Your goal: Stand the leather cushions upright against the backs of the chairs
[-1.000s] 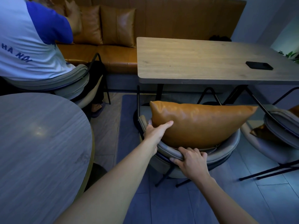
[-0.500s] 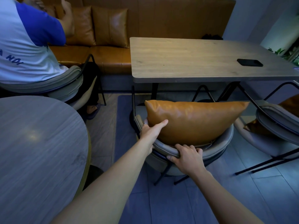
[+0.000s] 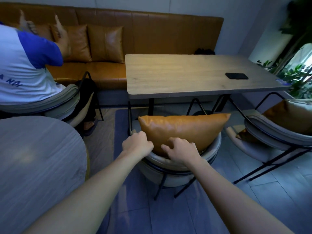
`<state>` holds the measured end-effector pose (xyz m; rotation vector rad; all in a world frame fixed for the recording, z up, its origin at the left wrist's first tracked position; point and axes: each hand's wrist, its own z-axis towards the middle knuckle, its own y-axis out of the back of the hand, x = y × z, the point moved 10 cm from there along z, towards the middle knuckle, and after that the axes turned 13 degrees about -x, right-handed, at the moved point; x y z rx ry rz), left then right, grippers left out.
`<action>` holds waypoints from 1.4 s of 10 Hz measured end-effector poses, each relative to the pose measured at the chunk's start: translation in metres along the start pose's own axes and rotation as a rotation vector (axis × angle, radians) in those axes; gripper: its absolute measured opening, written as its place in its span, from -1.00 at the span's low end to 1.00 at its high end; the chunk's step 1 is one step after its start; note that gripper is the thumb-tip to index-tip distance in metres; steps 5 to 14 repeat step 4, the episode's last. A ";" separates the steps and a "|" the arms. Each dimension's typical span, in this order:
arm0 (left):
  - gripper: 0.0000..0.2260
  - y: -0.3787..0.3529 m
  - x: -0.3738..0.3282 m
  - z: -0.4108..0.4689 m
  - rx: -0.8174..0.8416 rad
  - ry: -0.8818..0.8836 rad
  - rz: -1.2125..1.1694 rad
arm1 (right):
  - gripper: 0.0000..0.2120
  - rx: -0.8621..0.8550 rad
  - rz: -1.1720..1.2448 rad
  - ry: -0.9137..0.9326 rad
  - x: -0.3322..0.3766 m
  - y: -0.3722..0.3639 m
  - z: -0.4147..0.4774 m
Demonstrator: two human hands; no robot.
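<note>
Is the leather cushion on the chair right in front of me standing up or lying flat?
Standing upright. The leather cushion rises on edge above the chair backrest, both hands at its lower edge.
</note>
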<state>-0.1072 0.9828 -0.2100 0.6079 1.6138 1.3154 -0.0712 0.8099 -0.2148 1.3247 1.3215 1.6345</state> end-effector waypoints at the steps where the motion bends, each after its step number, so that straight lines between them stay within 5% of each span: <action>1: -0.81 0.071 -0.042 0.000 -0.148 -0.183 0.071 | -0.45 -0.094 0.032 0.024 0.017 0.067 0.006; 3: -0.65 0.244 -0.136 -0.029 -0.548 -0.428 0.153 | -0.38 -0.281 -0.005 0.093 0.052 0.236 0.001; 4: -0.48 0.313 -0.171 -0.049 -0.606 -0.445 0.234 | -0.36 -0.483 -0.034 0.122 0.064 0.332 -0.014; 14: -0.48 0.313 -0.171 -0.049 -0.606 -0.445 0.234 | -0.36 -0.483 -0.034 0.122 0.064 0.332 -0.014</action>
